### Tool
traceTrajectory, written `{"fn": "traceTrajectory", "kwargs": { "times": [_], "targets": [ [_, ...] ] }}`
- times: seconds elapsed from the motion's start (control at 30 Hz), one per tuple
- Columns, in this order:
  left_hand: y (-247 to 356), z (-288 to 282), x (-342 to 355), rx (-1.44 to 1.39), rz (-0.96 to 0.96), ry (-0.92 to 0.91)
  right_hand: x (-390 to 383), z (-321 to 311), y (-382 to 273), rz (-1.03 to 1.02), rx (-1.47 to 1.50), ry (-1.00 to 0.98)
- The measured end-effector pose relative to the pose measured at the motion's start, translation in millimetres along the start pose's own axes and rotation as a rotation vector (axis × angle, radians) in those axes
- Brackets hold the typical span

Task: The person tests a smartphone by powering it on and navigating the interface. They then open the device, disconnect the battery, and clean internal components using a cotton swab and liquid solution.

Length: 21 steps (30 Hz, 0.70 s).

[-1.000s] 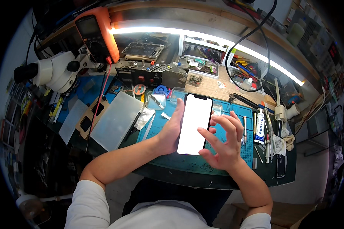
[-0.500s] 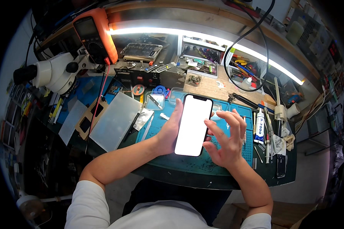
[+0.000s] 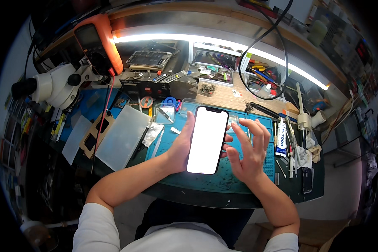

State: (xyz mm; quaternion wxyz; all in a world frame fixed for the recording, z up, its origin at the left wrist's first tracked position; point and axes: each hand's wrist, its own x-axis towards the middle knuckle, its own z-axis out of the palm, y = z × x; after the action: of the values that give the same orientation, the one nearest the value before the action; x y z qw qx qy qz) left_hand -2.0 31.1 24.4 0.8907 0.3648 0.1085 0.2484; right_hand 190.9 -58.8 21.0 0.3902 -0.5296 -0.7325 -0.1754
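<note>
A smartphone [image 3: 207, 140] with a blank, bright white screen is held upright over the blue work mat [image 3: 197, 183]. My left hand [image 3: 182, 145] grips it, the thumb along its left edge and fingertips showing past its right edge. To the right of the phone is my right hand [image 3: 250, 153], its fingers apart and slightly bent, holding nothing. A small gap separates those fingers from the screen.
Left of the mat lie a translucent plastic sheet [image 3: 124, 138] and a tan phone-shaped frame [image 3: 95, 136]. A microscope [image 3: 54, 86] and an orange multimeter [image 3: 98, 45] stand behind. A glue tube [image 3: 281, 138], a syringe [image 3: 291, 163] and pliers [image 3: 264, 110] lie at the right.
The phone and left hand have shifted slightly left in view, along with the bench. My right fingers have drawn a little away from the screen and spread.
</note>
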Motion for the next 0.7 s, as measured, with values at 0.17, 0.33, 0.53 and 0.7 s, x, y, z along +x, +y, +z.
{"fn": "traceTrajectory", "kwargs": {
  "times": [0.17,0.33,0.53,0.7],
  "targets": [
    [-2.4,0.3,1.3,-0.041,0.007,0.002,0.1,0.3,0.4,0.008,0.01,0.003],
    [-1.8,-2.2,-0.1,-0.025,0.002,-0.029,0.9,-0.5,-1.2,-0.001,0.013,0.004],
    [-3.4,-2.6,-0.8,0.036,-0.002,0.025,2.6,-2.6,-3.0,-0.111,0.036,-0.071],
    [-7.0,-4.9,0.7,0.097,-0.046,0.028,2.2,-3.3,-6.8,-0.094,0.06,-0.096]
  ]
}}
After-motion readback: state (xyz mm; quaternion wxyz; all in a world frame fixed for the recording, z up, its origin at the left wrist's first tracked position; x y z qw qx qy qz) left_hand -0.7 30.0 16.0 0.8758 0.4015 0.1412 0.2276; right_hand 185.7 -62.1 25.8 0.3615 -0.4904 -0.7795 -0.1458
